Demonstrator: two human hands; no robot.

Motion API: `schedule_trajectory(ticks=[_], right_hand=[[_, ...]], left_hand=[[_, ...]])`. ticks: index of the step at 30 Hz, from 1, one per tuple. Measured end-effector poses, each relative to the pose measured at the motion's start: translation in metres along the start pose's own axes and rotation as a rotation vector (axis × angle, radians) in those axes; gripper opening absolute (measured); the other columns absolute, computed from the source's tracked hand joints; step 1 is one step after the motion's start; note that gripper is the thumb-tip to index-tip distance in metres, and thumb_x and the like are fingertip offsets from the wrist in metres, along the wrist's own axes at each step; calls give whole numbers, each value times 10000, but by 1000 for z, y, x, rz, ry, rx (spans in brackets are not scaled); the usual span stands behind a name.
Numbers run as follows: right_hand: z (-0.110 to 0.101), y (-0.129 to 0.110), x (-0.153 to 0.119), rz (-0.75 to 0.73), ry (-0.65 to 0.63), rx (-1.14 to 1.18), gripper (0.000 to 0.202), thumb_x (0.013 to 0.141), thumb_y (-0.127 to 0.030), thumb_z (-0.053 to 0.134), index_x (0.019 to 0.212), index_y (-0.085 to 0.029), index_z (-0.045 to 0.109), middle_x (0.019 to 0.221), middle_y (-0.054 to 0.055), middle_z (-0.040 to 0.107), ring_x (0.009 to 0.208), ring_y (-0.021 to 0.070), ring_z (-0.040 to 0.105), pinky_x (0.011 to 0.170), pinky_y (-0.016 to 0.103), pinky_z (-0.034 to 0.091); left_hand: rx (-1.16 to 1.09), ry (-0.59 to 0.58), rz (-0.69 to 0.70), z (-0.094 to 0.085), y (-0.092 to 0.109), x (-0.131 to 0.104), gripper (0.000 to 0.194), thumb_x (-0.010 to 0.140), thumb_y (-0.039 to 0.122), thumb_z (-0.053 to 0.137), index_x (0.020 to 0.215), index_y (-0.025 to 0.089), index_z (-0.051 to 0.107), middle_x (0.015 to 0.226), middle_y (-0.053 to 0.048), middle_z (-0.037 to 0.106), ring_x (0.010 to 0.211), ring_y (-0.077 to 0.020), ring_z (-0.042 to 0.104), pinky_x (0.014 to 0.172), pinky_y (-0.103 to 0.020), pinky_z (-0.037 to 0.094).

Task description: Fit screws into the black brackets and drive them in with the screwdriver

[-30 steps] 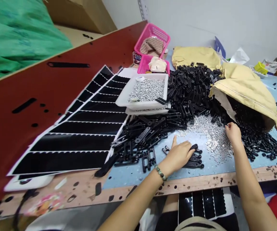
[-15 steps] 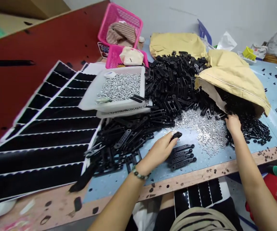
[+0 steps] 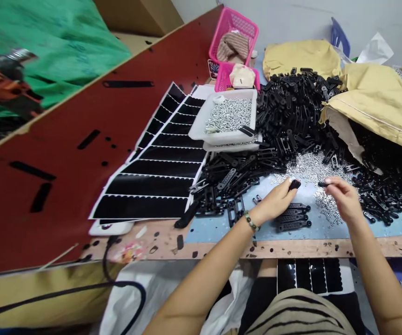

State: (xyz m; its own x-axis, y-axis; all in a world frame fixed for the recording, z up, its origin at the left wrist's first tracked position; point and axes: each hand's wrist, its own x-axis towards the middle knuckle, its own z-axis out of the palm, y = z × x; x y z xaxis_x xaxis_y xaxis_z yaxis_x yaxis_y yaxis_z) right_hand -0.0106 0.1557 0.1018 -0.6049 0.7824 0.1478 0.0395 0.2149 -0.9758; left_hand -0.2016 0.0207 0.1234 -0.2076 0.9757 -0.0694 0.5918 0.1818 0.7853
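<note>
**Two bare hands, each pinching a black part, over a counter of tubs, baskets and sacks**

From where I stand beside the person, the left hand [image 3: 274, 202] has a narrow grip, thumb and fingers closed on a stubby black part [image 3: 294, 184]. The right hand [image 3: 345, 201] pinches a small dark piece [image 3: 322, 184] between its fingertips. Both pieces are held above the blue-topped counter [image 3: 204, 234], near each other but apart.

Just below the left hand lies a row of long black arms [image 3: 293, 217], side by side. Loose silver bits [image 3: 328, 204] are scattered under and around the right hand.

Beyond the left hand, a white plastic tub [image 3: 198, 126] holds a heap of silver pins [image 3: 231, 114], with two black strips [image 3: 246, 131] across its near corner. It sits on a second tub [image 3: 232, 147]. Behind these, one pink basket [image 3: 243, 22] contains a striped cloth [image 3: 234, 46], and a smaller pink basket [image 3: 224, 78] contains something pale and soft-looking [image 3: 242, 76].

To the right, a yellow sack [image 3: 385, 109] lies on its side, mouth open, with dark parts inside and around the opening. A large mound of black parts [image 3: 291, 104] fills the space between sack and tubs.
</note>
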Motion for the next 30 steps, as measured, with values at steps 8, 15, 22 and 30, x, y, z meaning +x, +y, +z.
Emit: schedule_trajectory(ticks=[8, 15, 22, 30], right_hand=[[52, -21, -8, -25, -119, -27, 156, 751, -368, 693, 805, -221, 699, 817, 41, 656, 755, 176, 604, 685, 323, 495], [49, -34, 0, 161, -160, 45, 317, 703, -476, 715, 822, -183, 697, 655, 14, 644, 576, 157, 602, 604, 323, 507], [33, -25, 11, -15, -166, -210, 337, 889, -477, 494, 955, -197, 668, 915, 69, 663, 792, 192, 636, 752, 353, 505], [28, 22, -1, -104, -270, -1096, 158, 904, -273, 511, 860, -201, 644, 892, 86, 617, 910, 257, 550, 816, 398, 404]], left_hand=[[-6, 152, 108, 8, 6, -19, 93, 897, 286, 492, 885, 195, 505, 824, -9, 595, 759, -166, 582, 707, -283, 456], [432, 224, 294, 0, 6, -12, 262, 965, 393, 418, 931, 163, 539, 858, -65, 638, 770, -199, 620, 652, -289, 446], [405, 179, 210, -11, 7, 1, 262, 952, 373, 440, 825, 178, 562, 734, -31, 638, 675, -182, 608, 590, -267, 385], [-75, 127, -19, -5, -17, 16, 142, 907, 309, 458, 877, 195, 537, 774, 6, 637, 735, -165, 600, 688, -264, 434]])
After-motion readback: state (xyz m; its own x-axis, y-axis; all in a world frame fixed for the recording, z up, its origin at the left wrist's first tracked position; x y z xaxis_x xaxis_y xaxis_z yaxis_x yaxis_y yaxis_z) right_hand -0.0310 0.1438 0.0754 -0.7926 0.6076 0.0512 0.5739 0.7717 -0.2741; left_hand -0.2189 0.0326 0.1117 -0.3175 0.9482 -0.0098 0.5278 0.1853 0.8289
